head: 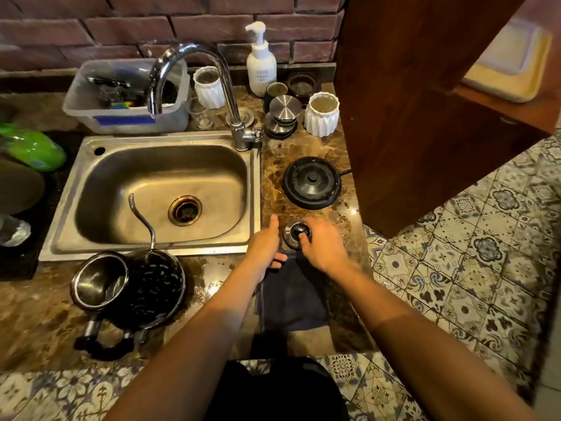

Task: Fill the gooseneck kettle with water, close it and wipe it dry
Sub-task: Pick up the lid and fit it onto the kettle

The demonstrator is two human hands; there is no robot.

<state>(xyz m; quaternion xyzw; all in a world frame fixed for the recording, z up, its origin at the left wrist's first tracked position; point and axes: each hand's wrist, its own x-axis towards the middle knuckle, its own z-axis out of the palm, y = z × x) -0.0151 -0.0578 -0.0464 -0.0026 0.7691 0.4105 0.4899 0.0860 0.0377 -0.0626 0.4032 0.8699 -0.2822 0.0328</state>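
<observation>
The black gooseneck kettle stands on the counter in front of the sink, wet with drops, its mouth uncovered and its thin spout rising over the sink edge. Its round metal lid lies on the counter right of the sink. My right hand rests on the lid with the fingers around its knob. My left hand lies flat beside the lid, its fingers on the top edge of a dark cloth spread on the counter. The kettle's black base sits further back.
The steel sink with a tall curved tap fills the middle. Behind it stand a plastic tub, white ribbed cups, metal lids and a soap pump bottle. A wooden cabinet overhangs the right.
</observation>
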